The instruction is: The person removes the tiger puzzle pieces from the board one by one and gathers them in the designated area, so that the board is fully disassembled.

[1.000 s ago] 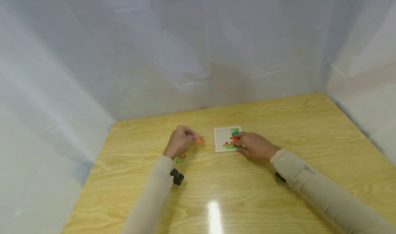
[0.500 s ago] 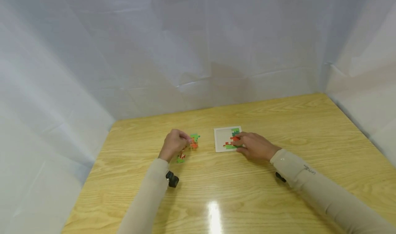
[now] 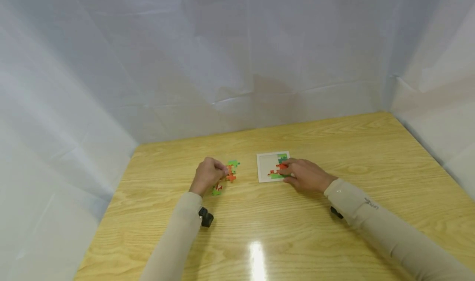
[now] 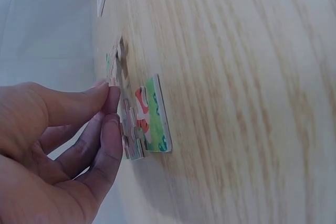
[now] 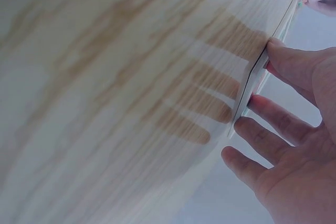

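Observation:
My left hand [image 3: 209, 174] pinches an orange puzzle piece [image 3: 231, 177] between thumb and fingers, close over the table and left of the tray. In the left wrist view, the fingertips cover much of that piece. Just beyond them lies a green puzzle piece [image 3: 233, 163]. A green, red and white piece [image 4: 155, 114] lies flat nearer the wrist. My right hand [image 3: 306, 175] rests on the right side of a white square puzzle tray [image 3: 262, 178], fingers over the red piece [image 3: 281, 166] and thumb at the front edge. In the right wrist view its fingers are spread, fairly straight, along the tray's edge.
The tray holds joined pieces along its right and lower sides; its bare bottom shows at the upper left. The wooden table [image 3: 297, 231] is bounded by white sheeting [image 3: 230, 66] at the back and both sides. A black wrist camera [image 3: 206, 217] hangs under the left cuff.
My left hand has drawn back left and slightly toward me with the orange piece, uncovering the green piece beyond. The right hand and the tray have stayed in place.

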The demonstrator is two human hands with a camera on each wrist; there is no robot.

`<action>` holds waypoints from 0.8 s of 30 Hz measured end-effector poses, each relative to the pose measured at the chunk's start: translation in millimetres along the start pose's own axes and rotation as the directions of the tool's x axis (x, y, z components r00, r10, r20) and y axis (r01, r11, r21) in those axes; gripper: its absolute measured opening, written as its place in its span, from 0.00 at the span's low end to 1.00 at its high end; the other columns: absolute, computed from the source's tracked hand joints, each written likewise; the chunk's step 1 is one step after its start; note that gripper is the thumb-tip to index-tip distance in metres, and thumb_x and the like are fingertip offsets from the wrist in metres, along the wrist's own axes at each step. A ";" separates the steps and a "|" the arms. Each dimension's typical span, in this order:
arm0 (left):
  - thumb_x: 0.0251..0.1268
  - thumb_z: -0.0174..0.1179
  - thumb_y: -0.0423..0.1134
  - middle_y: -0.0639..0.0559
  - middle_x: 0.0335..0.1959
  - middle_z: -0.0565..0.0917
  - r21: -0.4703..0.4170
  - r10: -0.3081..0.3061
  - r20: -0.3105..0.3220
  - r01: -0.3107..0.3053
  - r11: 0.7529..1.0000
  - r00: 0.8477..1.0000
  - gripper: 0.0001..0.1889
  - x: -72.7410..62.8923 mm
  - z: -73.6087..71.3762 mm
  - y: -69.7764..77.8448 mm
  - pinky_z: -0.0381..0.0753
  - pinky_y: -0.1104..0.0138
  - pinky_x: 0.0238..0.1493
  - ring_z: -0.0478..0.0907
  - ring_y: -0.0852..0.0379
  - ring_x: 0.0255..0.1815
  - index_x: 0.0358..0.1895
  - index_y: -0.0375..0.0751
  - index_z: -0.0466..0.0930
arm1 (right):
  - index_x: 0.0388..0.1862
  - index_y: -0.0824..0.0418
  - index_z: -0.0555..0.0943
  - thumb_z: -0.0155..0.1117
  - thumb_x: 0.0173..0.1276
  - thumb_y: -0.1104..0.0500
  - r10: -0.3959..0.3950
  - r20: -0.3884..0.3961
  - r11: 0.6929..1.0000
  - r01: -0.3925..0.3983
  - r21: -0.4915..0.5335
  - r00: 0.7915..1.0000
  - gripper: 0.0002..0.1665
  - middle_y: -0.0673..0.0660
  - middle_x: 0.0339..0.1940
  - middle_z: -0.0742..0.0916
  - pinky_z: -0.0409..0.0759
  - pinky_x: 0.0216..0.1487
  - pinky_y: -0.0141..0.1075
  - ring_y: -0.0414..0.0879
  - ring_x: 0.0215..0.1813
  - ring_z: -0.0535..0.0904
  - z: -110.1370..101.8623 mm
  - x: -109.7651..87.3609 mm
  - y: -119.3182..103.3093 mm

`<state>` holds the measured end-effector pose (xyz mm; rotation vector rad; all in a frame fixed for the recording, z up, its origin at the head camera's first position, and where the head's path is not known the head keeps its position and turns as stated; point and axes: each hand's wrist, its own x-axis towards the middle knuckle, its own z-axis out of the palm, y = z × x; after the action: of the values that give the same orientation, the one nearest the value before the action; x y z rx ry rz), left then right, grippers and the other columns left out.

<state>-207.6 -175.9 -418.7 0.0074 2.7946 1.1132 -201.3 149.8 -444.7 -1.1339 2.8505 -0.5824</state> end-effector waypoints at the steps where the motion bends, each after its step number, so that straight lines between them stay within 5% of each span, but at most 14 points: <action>1: 0.67 0.67 0.34 0.48 0.35 0.88 -0.003 -0.001 0.001 0.001 1.000 1.000 0.04 -0.1 0.1 -0.4 0.81 0.62 0.32 0.82 0.52 0.30 0.37 0.37 0.89 | 0.57 0.66 0.85 0.70 0.70 0.59 0.001 0.001 1.000 -0.001 -0.001 1.000 0.20 0.69 0.63 0.82 0.76 0.62 0.55 0.63 0.66 0.77 -0.3 0.1 -0.3; 24: 0.64 0.71 0.35 0.47 0.38 0.88 0.024 0.002 -0.016 -0.002 1.000 1.000 0.05 -2.0 4.7 5.9 0.84 0.58 0.39 0.83 0.52 0.36 0.38 0.37 0.90 | 0.56 0.67 0.86 0.71 0.69 0.60 -0.026 -0.018 1.000 0.025 -0.013 1.000 0.19 0.68 0.59 0.84 0.78 0.59 0.53 0.61 0.63 0.79 -0.6 0.1 -3.9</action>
<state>-205.3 -168.5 -417.8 0.0037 2.8228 1.0848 -198.9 147.4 -442.7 -1.1746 2.8639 -0.5793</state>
